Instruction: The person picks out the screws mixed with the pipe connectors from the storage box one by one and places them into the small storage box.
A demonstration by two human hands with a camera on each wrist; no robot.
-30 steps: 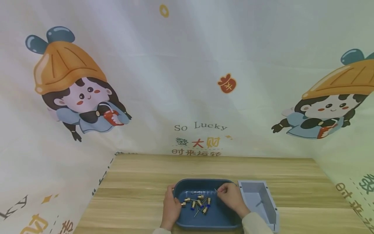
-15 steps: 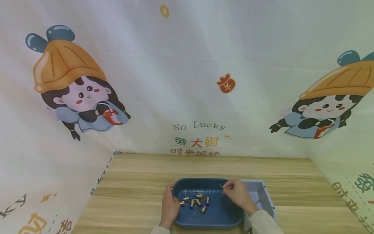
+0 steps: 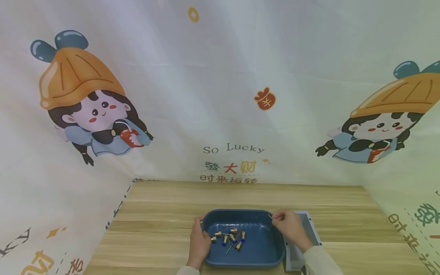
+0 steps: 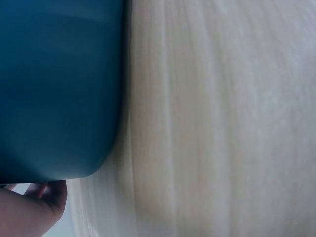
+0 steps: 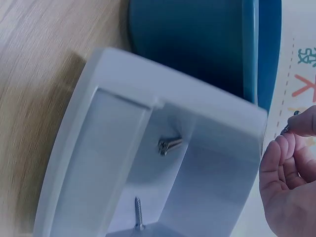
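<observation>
My left hand grips the left rim of a dark blue basin, thumb on the inside. My right hand pinches a small screw between thumb and fingertips, above the basin's far right corner. Inside the basin, toward its left half, lie several brass fittings, some with blue rings, mixed with loose screws. Beside the basin stands a grey bin, partly hidden under the right forearm in the head view. A pair of screws and a single longer screw rest in it.
Both containers stand on a wood-grain table, the bin close against the basin's right side. A white printed cloth with cartoon figures hangs behind the table and along both sides.
My right hand has moved to the right with the screw, from over the basin to its right rim near the bin. The left hand keeps its grip on the basin.
</observation>
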